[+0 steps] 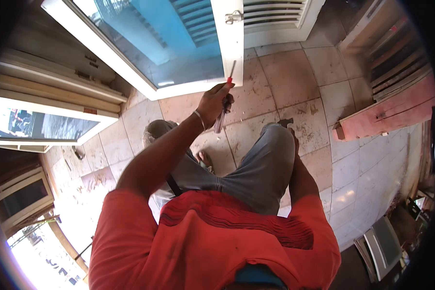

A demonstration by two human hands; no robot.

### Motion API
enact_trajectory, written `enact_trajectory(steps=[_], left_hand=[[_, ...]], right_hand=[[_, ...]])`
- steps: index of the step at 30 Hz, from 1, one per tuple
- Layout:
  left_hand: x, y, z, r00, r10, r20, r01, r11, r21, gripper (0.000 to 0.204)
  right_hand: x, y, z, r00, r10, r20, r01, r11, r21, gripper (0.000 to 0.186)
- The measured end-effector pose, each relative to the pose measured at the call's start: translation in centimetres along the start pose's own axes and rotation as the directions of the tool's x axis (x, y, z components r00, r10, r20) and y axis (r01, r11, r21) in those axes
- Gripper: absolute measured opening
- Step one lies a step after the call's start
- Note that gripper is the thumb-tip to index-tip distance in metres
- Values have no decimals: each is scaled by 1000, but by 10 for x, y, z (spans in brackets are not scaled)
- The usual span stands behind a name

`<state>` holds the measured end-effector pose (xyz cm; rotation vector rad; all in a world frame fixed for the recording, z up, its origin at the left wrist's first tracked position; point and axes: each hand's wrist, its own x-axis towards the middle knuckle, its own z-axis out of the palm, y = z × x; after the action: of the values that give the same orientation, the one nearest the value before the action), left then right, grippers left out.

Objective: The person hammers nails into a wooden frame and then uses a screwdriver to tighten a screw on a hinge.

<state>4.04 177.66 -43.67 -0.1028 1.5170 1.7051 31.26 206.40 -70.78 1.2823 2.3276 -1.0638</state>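
My left hand [214, 105], with a band at its wrist, is closed round a screwdriver [220, 123]. The clear handle hangs below my fingers, and the red collar and thin shaft point up toward the lower corner of a white-framed glass panel [233, 48]. Whether the tip touches the frame, I cannot tell. A metal latch [234, 17] sits higher on that same frame. Beside my right knee, my right hand [295, 139] is mostly hidden by the leg. It appears closed on a hammer [286, 123], whose dark head shows past the knee.
A white louvred panel [275, 19] adjoins the glass one. Dusty tiles [290, 77] cover the floor. To the right lies a pink wooden piece [386, 111]; at left stands another white-framed window [48, 123]. A framed panel [383, 246] leans at the lower right.
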Motion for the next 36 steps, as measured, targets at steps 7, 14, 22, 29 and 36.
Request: enact_trajectory(steps=[7,14,22,29,36], left_hand=[[-15,1,13,991,133,17,-114,898,-425,47],[-14,8,32,969,196,147,-52,752,-657,31],[-7,23,27,934,354,-47,-332,813,-479,54],[11,32,22,958,277,67,-219,864,-453,40],[26,37,5,906,288,309,-195,935,-297,42]], right_hand=[[-16,-80,-61,829,-149,-539,306,928,214,39],[-169,-271,-89,740,-669,-64,561,563,607,51],[-187,-328,-59,732,-590,-340,674,556,487,45],[-174,-342,-56,875,-465,-138,312,322,894,39],[-178,-358,-55,951,-293,-95,205,373,905,37]])
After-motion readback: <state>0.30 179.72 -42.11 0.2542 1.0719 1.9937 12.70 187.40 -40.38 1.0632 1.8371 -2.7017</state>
